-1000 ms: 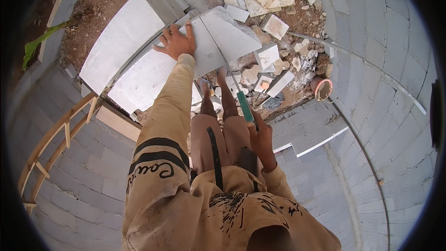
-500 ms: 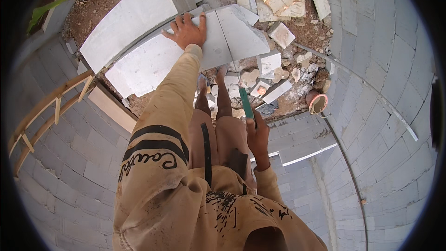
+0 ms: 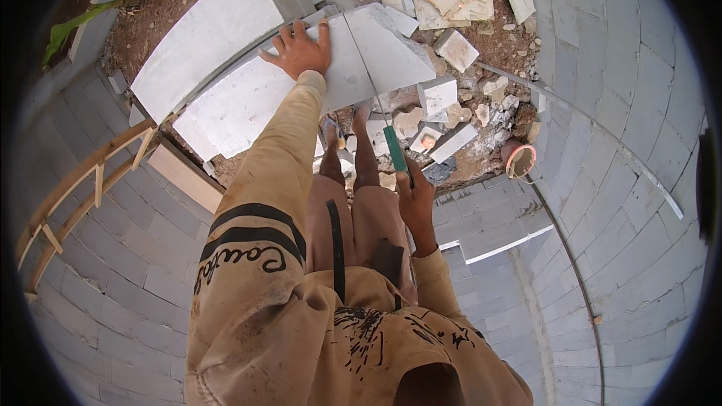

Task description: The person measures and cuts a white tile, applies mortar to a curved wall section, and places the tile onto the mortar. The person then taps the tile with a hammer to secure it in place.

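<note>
Left hand (image 3: 303, 51) lies splayed atop the white block (image 3: 344, 71), right hand (image 3: 416, 199) clasping a saw (image 3: 395, 149).

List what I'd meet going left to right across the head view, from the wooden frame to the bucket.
Wooden ladder-like frame → brown board → left hand, spread → green saw handle → right hand → orange-rimmed bucket.
</note>
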Tool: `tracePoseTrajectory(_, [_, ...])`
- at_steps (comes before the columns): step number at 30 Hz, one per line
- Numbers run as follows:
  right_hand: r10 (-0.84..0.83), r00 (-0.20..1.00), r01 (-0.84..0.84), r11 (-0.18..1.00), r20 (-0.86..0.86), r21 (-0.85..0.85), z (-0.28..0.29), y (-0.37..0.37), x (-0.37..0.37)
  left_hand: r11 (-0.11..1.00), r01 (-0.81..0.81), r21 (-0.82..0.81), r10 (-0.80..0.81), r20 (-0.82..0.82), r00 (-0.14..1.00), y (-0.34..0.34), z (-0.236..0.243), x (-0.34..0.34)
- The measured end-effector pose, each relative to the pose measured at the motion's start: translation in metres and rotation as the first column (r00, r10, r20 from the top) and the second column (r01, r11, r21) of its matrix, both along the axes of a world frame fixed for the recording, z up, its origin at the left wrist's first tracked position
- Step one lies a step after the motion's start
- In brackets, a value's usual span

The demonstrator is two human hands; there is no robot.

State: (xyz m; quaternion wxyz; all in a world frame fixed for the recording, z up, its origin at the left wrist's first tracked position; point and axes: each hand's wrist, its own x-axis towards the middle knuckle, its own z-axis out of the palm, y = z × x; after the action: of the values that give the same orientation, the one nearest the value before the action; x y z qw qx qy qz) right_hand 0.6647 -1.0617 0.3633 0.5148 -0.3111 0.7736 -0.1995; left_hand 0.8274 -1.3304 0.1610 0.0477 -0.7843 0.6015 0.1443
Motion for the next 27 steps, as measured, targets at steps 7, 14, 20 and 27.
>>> tracePoseTrajectory(7, [-0.041,0.998,0.044,0.997,-0.050,0.064,0.103,0.024,-0.003,0.996,0.006,-0.093,-0.005,0.008,1.000,-0.010,-0.014,0.003])
tracePoseTrajectory(14, [-0.018,1.000,0.018,1.000,0.009,-0.021,-0.059,0.010,-0.003,0.998,0.001,-0.069,-0.001,0.002,1.000,-0.005,-0.002,0.000])
tracePoseTrajectory(20, [-0.097,0.995,0.098,0.992,-0.022,0.074,0.118,0.044,-0.004,1.000,-0.017,0.015,0.016,0.052,0.999,-0.011,-0.003,0.000])
tracePoseTrajectory(27, [-0.050,0.998,0.050,0.999,0.035,-0.004,-0.031,-0.025,-0.006,0.994,0.004,-0.108,-0.004,-0.004,1.000,-0.008,-0.008,0.002])
